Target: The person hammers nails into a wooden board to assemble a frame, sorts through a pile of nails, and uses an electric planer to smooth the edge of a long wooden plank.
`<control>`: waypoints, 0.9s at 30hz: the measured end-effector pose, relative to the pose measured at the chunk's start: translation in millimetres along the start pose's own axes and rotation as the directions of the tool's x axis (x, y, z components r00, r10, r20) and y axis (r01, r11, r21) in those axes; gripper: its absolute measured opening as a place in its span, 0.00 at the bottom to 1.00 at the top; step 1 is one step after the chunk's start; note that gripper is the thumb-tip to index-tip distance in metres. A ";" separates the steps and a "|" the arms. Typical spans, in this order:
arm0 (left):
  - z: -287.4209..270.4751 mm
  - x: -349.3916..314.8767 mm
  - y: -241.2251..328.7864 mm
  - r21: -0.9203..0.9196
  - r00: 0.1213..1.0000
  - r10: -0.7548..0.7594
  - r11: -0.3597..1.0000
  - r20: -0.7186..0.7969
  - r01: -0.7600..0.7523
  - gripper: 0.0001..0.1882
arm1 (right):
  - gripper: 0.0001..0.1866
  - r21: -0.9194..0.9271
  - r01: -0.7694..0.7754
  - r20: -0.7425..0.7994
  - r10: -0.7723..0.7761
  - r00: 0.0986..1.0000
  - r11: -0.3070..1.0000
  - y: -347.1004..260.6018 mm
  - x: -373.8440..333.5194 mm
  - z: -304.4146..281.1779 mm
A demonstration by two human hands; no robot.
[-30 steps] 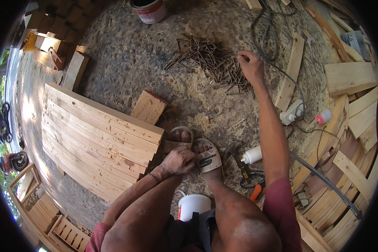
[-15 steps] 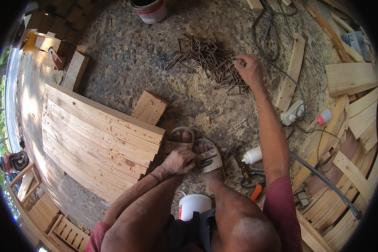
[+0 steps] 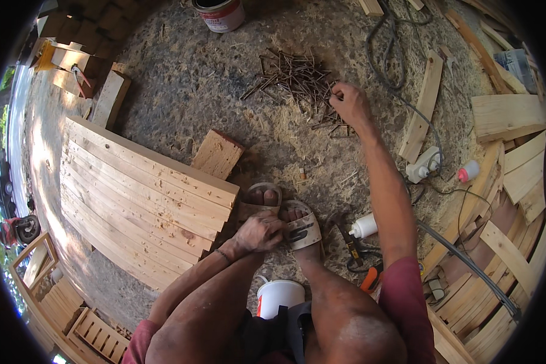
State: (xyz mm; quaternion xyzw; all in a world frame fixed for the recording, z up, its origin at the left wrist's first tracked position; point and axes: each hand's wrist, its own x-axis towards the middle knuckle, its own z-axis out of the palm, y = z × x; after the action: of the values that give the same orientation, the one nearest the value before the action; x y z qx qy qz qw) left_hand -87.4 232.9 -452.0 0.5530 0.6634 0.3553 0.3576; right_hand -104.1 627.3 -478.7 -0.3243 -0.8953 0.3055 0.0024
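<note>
A loose heap of long, rusty brown nails lies on the rough ground ahead of my feet. At the heap's right edge my right hand is closed in a pinch, its fingertips on a nail there. My left hand is curled closed just above my sandalled feet, between a sandal and my shin. Whatever its fingers hold, if anything, is hidden. Close by on the left is a panel of joined light wooden boards, strewn with shavings.
A wood block touches the panel's far edge. A hammer, a white bottle and an orange-handled tool lie right of my feet. Cables and planks crowd the right. A paint can stands far ahead.
My right hand has shifted slightly left at the edge of the nail heap, and its fingers have drawn closer together. My left hand has stayed in place.
</note>
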 end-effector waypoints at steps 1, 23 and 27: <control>0.0 -1.2 -0.7 0.006 1.000 -0.007 1.000 0.001 0.007 0.10 | 0.13 0.048 -0.077 0.059 0.074 0.996 0.996 2.2 -3.0 -8.9; 1.8 1.7 -0.5 -0.016 0.999 0.009 1.000 -0.043 -0.010 0.11 | 0.29 -0.287 0.203 -0.092 -0.237 0.967 0.936 -25.5 5.0 31.4; -0.3 -0.2 1.5 -0.010 0.999 -0.017 1.000 -0.034 0.017 0.11 | 0.29 0.143 -0.192 0.160 0.169 0.973 0.971 -25.0 -0.7 -6.0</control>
State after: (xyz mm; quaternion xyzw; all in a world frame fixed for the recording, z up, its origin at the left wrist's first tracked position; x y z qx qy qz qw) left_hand -86.9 232.9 -450.5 0.5394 0.6723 0.3648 0.3522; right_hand -116.8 615.2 -459.9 -0.3798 -0.8329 0.3972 -0.0659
